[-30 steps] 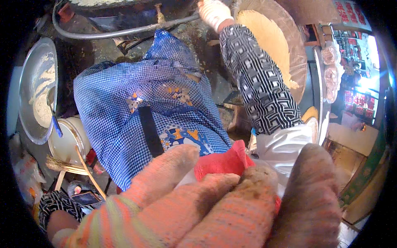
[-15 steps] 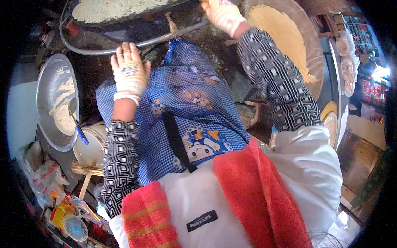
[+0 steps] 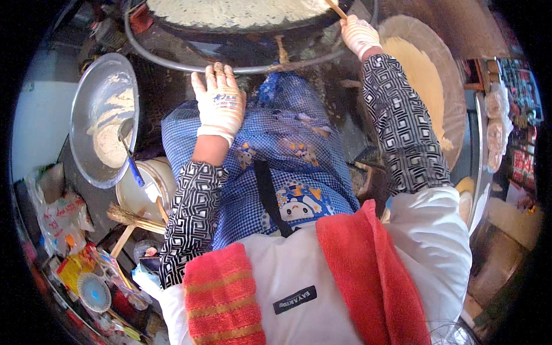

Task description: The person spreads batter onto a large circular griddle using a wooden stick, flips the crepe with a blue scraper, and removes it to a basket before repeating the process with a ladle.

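At the top lies a large round dark griddle (image 3: pixel 230 35) spread with pale, speckled batter (image 3: pixel 236 12). A grey metal ring (image 3: pixel 167 61) curves round its near side. My left hand (image 3: pixel 221 106), in a white knitted glove, is stretched out with its fingertips at that ring; whether they press on it I cannot tell. Gloved too, my right hand (image 3: pixel 360 35) is closed round a thin wooden stick (image 3: pixel 336 8), which reaches over the griddle's right edge. The stick's far end is out of the picture.
To the left, a steel bowl (image 3: pixel 86 121) holds pale batter and a blue-handled ladle (image 3: pixel 135 170). Below it stand a white bucket (image 3: pixel 129 194) and a straw brush (image 3: pixel 132 218). On the right lies a broad round tan sheet (image 3: pixel 422 77), with plastic-bagged items (image 3: pixel 495 129) beyond.
My right hand has come slightly down in the picture, and the stick in it now shows. The whole view has shifted, with more of the griddle in sight. My left hand stays by the ring.
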{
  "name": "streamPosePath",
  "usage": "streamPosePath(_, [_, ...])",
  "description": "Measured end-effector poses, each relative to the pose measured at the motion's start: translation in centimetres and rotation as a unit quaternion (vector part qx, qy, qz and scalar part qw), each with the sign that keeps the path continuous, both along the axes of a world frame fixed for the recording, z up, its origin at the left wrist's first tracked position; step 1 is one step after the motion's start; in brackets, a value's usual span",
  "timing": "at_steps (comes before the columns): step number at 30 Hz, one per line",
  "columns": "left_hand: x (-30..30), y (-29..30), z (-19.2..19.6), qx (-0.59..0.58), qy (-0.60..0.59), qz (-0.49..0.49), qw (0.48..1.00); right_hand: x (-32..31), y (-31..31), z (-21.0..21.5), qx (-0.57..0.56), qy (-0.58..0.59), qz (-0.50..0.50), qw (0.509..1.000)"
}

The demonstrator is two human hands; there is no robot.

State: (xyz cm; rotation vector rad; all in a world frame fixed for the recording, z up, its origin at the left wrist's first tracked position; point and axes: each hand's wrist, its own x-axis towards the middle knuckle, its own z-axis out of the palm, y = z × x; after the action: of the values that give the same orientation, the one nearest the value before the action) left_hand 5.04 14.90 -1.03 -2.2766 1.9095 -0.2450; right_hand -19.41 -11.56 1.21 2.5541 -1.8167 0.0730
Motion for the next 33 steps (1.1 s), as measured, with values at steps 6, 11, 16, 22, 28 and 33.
streamPosePath(6, [1.6,0.8,-0.2,-0.026,0.038,0.025,0.999,1.8,5.2,1.2,0.016,-0.014,0.15,0.989])
streamPosePath(11, [2.5,0.5,0.0,-0.034,0.038,0.038,0.998,-2.6,1.0,-0.3,0.003,0.019,-0.032,0.999])
streamPosePath(16, [4.0,1.1,-0.1,-0.07,0.057,0.061,0.994,-0.4,4.6,0.4,0.011,0.034,0.056,0.998])
streamPosePath(22, [5.6,0.9,0.5,-0.09,0.05,0.084,0.991,-2.3,0.7,0.0,-0.028,0.022,0.012,0.999])
streamPosePath(28, [7.3,0.8,0.7,-0.069,0.075,0.133,0.986,-1.6,7.4,-1.5,-0.008,0.031,0.132,0.991])
streamPosePath(33, [8.7,0.2,1.5,-0.037,0.08,0.146,0.985,-3.6,2.6,-1.0,-0.016,0.009,0.01,1.0])
